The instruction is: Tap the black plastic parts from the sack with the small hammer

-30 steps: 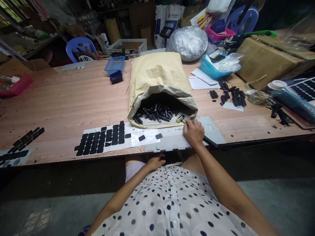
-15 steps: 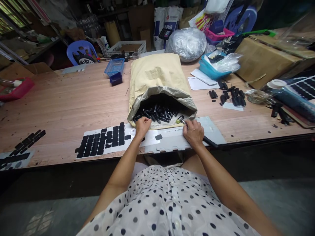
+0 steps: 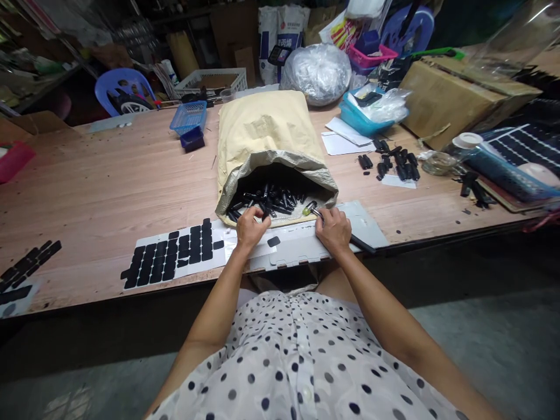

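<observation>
A cream woven sack [image 3: 266,119] lies with its mouth toward me, full of small black plastic parts [image 3: 280,201]. At the left of the mouth, my left hand [image 3: 251,228] pinches a small black part [image 3: 265,215] between thumb and fingers. My right hand [image 3: 333,230] is wrapped around a small hammer [image 3: 363,244] with a black handle and metal shaft. Its yellow-green-tipped head [image 3: 308,209] rests at the sack's lower lip. Beneath both hands lies a pale grey board [image 3: 297,249], with a single black sticker [image 3: 273,241] on it.
A sheet of black stickers [image 3: 170,254] lies to the left. Loose black parts [image 3: 400,163] are piled at the right, near a cardboard box [image 3: 455,96] and a turquoise basket [image 3: 365,119]. Blue baskets [image 3: 188,118] stand behind the sack's left side.
My left hand has shifted slightly, and a black part now shows at its fingertips. My right hand keeps its grip on the hammer. The whole view has swung a little to the right.
</observation>
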